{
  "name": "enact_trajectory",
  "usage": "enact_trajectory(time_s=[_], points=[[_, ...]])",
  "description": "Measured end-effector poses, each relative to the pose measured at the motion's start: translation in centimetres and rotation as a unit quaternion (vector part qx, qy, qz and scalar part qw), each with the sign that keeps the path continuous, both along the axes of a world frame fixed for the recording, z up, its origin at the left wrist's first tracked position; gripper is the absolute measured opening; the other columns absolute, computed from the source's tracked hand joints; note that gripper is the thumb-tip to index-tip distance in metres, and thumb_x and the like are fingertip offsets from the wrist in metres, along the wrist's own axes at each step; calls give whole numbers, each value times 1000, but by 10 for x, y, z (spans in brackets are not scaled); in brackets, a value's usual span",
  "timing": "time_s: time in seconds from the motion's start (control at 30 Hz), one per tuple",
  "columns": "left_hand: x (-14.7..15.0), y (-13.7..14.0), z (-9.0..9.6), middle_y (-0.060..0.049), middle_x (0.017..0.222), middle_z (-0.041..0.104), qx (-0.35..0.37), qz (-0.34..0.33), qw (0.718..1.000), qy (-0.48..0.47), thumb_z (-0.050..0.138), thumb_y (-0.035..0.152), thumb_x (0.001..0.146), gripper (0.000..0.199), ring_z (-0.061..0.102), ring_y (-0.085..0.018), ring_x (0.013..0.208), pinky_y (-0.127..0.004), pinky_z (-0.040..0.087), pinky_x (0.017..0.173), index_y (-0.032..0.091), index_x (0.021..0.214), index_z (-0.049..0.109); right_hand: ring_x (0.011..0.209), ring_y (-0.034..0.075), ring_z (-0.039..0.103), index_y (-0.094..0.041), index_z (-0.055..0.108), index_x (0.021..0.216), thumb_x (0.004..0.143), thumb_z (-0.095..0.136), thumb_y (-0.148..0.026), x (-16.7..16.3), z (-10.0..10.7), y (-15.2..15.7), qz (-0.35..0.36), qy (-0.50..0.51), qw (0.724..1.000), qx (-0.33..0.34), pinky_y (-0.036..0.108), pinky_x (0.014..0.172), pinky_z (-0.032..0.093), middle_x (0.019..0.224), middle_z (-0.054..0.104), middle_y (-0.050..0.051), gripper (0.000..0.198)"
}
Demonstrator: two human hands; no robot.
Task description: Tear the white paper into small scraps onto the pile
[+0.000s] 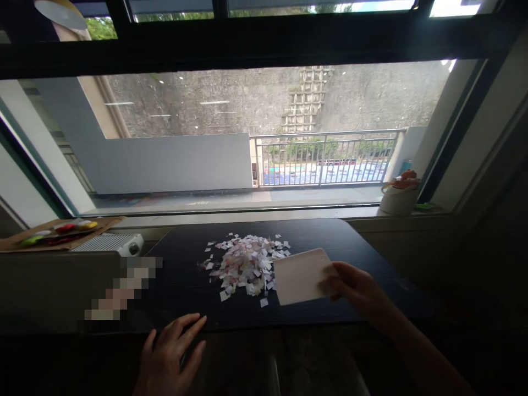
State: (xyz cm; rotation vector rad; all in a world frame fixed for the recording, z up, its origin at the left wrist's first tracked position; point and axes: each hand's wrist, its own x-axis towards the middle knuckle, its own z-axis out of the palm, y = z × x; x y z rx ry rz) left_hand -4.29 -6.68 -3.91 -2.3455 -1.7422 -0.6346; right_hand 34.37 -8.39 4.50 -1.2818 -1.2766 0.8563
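A heap of small cut paper pieces (247, 264), mostly white with some pinkish ones, lies on a dark table (330, 236). My right hand (352, 286) pinches the right end of a flat, pale rectangular card (301, 278) with a small hole near one corner. The card's left edge meets the right side of the heap; whether it touches the tabletop I cannot tell. Near the table's front edge, my left hand (173, 349) is empty with its fingers apart, in front and to the left of the heap.
To the left, a white ridged appliance (109, 243) stands beside brown cardboard (12, 242) bearing colourful items. A white container (398, 199) sits on the windowsill (289, 214) at the right. Behind the table is a large window onto a railing (325, 159).
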Motion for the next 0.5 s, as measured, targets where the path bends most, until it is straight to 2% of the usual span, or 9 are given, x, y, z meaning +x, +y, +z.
enact_trajectory(time_s=[0.13,0.23,0.4,0.5], points=[[-3,0,6,-2,119,66,-34,-14,999,18,48,38,82,36,61,-25,107,-52,42,93,39,115,63,77,21,70,-16,64,95,79,62,-39,-23,-4,24,80,-8,997,15,29,59,56,84,73,7,28],[-3,0,6,0,120,65,-35,-13,999,19,47,38,83,36,61,-26,108,-53,42,93,41,116,61,77,20,70,-17,64,95,80,59,-35,-26,-4,24,97,-32,995,2,30,61,56,83,74,6,24],[3,-2,-1,-2,118,66,3,-1,1000,-4,40,36,84,37,60,-25,108,-52,39,95,37,114,64,68,18,69,-18,65,86,77,60,-31,3,6,0,19,-74,997,-5,26,55,52,73,73,3,17],[5,-2,-6,-3,118,66,16,4,1000,-15,40,36,84,38,60,-25,108,-52,37,96,36,112,65,67,19,68,-18,65,85,72,64,-34,18,4,-4,-18,-55,998,-4,26,52,52,74,71,4,21]])
